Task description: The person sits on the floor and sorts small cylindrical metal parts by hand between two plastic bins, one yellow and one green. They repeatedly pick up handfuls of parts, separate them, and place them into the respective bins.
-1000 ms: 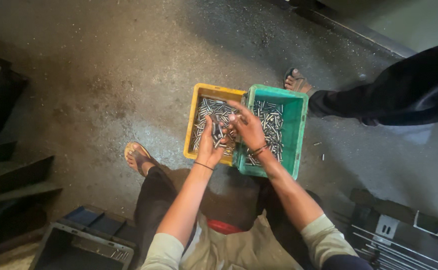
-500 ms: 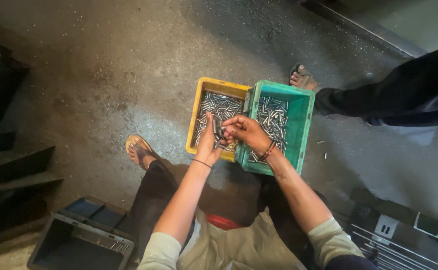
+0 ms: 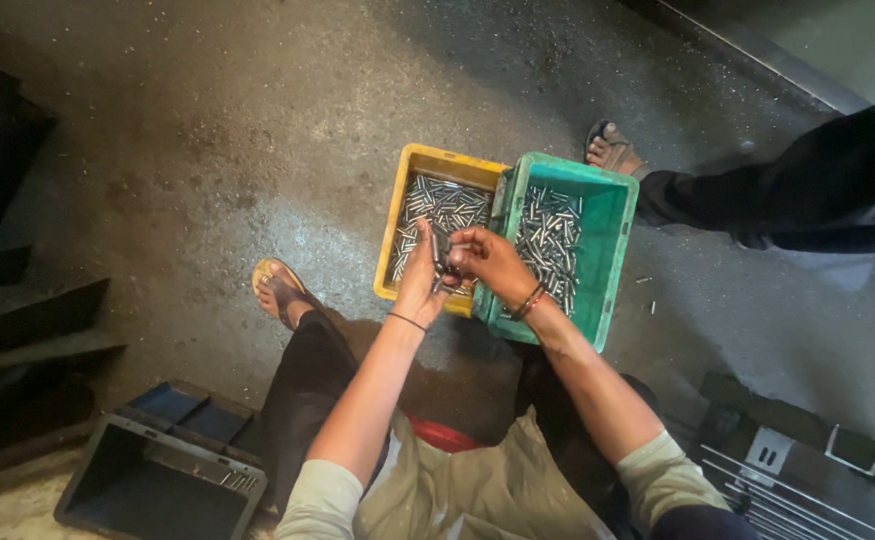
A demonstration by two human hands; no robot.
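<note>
A yellow crate (image 3: pixel 398 225) and a green crate (image 3: pixel 613 235) sit side by side on the concrete floor, each filled with several small metal pins (image 3: pixel 548 235). Above the yellow crate's near edge, my left hand (image 3: pixel 421 275) and my right hand (image 3: pixel 488 262) meet, both closed on a small dark metal part (image 3: pixel 444 255) between them. The left fingers point up along the part; the right hand pinches it from the right. A thin band circles my left wrist, bangles my right.
Another person's dark-trousered leg and sandalled foot (image 3: pixel 613 150) stand just beyond the green crate. My own sandalled foot (image 3: pixel 278 290) is left of the yellow crate. A dark empty bin (image 3: pixel 158 480) lies at lower left, metal racks (image 3: pixel 798 470) at lower right, dark shelving at far left.
My hands lifted out of the crates and drew together toward me, holding a small part between them. The camera view shifted slightly.
</note>
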